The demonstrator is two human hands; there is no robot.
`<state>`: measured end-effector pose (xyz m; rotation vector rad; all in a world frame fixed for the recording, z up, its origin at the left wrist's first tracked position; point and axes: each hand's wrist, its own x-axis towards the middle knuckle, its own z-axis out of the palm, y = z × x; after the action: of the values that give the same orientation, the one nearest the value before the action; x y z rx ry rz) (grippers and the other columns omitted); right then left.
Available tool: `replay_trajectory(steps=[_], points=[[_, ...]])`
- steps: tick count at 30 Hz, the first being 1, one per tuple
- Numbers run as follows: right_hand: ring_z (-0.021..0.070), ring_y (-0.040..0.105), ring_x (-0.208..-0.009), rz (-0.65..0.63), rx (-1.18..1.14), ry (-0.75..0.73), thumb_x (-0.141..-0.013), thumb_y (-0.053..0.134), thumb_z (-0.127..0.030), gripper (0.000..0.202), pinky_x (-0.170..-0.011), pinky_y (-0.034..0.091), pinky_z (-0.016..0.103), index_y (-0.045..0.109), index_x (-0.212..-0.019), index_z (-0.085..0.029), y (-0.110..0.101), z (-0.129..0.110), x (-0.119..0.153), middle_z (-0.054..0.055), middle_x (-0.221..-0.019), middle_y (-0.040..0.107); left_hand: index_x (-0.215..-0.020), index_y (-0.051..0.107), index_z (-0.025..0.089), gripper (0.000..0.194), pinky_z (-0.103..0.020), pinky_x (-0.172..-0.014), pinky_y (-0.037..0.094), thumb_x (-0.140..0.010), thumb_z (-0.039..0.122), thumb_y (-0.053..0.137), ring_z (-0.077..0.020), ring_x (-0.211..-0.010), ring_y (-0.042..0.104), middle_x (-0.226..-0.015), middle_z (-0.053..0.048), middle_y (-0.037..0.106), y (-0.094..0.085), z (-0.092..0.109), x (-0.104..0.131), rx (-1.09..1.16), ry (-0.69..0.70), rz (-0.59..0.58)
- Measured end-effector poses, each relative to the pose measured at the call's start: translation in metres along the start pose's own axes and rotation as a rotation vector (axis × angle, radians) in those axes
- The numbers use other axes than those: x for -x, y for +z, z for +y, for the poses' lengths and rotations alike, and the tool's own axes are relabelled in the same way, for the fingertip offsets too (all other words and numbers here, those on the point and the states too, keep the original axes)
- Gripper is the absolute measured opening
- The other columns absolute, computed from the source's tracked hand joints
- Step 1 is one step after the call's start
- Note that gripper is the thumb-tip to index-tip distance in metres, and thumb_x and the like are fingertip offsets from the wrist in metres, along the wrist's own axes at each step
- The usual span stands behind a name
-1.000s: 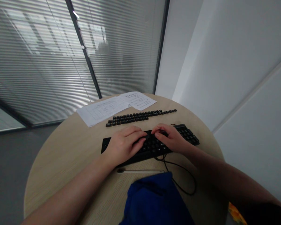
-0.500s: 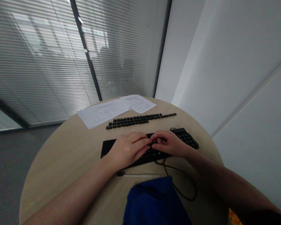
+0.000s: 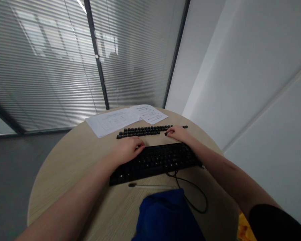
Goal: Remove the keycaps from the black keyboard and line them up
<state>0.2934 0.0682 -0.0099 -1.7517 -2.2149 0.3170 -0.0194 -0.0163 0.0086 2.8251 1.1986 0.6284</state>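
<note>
A black keyboard [image 3: 157, 160] lies at a slant on the table, with keys on it and gaps I cannot make out. My left hand [image 3: 127, 149] rests over its far left part, fingers curled and tips pressed together; what they hold, if anything, is hidden. Beyond the keyboard, loose black keycaps [image 3: 137, 133] stand in rows. My right hand [image 3: 177, 133] is at the right end of these rows, its thumb and fingers pinching a small black keycap [image 3: 166, 134]. My right forearm partly covers the keyboard's right end.
Printed paper sheets [image 3: 115, 119] lie at the far side of the round wooden table [image 3: 65, 174]. In front of the keyboard is a thin pale tool with a dark brush-like end [image 3: 132, 185]. A cable [image 3: 203, 201] loops near a blue cloth [image 3: 165, 214].
My right hand has left the keyboard and moved forward to the keycap rows, where it pinches a keycap. The left hand has shifted back and left, uncovering more of the keyboard.
</note>
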Motion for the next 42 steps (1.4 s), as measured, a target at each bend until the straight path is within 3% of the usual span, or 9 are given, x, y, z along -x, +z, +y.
replay_trajectory(steps=[4, 12, 26, 34, 39, 42], points=[[0.0199, 0.069, -0.089, -0.017, 0.027, 0.025, -0.084, 0.068, -0.032, 0.030, -0.076, 0.048, 0.025, 0.077, -0.109, -0.019, 0.009, -0.004, -0.021, 0.005, -0.100, 0.077, -0.088, 0.073, 0.021, 0.025, -0.032, -0.070, 0.048, -0.093, 0.031, 0.051, -0.0189, -0.076, 0.065, -0.084, -0.005, 0.071, 0.001, -0.003, 0.002, 0.009, 0.021, 0.039], [0.0193, 0.071, -0.091, -0.051, 0.030, 0.015, -0.085, 0.067, -0.031, 0.032, -0.078, 0.050, 0.024, 0.077, -0.113, -0.019, 0.019, -0.007, -0.032, 0.006, -0.103, 0.078, -0.087, 0.073, 0.021, 0.024, -0.031, -0.068, 0.047, -0.093, 0.029, 0.052, -0.0193, -0.075, 0.065, -0.084, -0.005, 0.072, -0.002, -0.001, -0.001, 0.003, 0.028, -0.002], [0.0219, 0.071, -0.093, -0.022, 0.085, 0.030, -0.085, 0.068, -0.032, 0.024, -0.079, 0.050, 0.026, 0.080, -0.101, -0.019, 0.021, -0.011, -0.032, 0.007, -0.102, 0.078, -0.085, 0.073, 0.020, 0.024, -0.031, -0.070, 0.047, -0.093, 0.029, 0.052, -0.0198, -0.077, 0.065, -0.082, -0.006, 0.071, -0.003, -0.001, -0.001, 0.024, 0.039, 0.009], [0.0219, 0.071, -0.086, -0.005, 0.115, 0.029, -0.084, 0.067, -0.037, 0.024, -0.070, 0.047, 0.026, 0.081, -0.094, -0.020, 0.021, -0.014, -0.030, 0.007, -0.095, 0.079, -0.086, 0.073, 0.020, 0.026, -0.032, -0.071, 0.047, -0.094, 0.030, 0.050, -0.0209, -0.079, 0.066, -0.084, -0.007, 0.072, -0.005, 0.000, -0.001, -0.002, 0.037, -0.015], [0.0226, 0.070, -0.083, 0.028, 0.120, 0.035, -0.082, 0.069, -0.038, 0.024, -0.069, 0.046, 0.028, 0.081, -0.091, -0.019, 0.012, -0.019, -0.025, 0.008, -0.092, 0.079, -0.086, 0.072, 0.021, 0.025, -0.032, -0.068, 0.047, -0.094, 0.030, 0.050, -0.0208, -0.077, 0.066, -0.084, -0.006, 0.072, -0.004, -0.001, 0.000, -0.014, 0.028, -0.014], [0.0234, 0.068, -0.085, 0.100, 0.106, 0.041, -0.090, 0.059, -0.041, 0.032, -0.073, 0.047, 0.030, 0.080, -0.092, -0.017, -0.004, -0.018, -0.016, 0.011, -0.093, 0.078, -0.085, 0.072, 0.020, 0.025, -0.033, -0.069, 0.047, -0.094, 0.029, 0.050, -0.0208, -0.077, 0.065, -0.085, -0.006, 0.072, -0.005, -0.001, 0.000, -0.006, 0.024, -0.009]])
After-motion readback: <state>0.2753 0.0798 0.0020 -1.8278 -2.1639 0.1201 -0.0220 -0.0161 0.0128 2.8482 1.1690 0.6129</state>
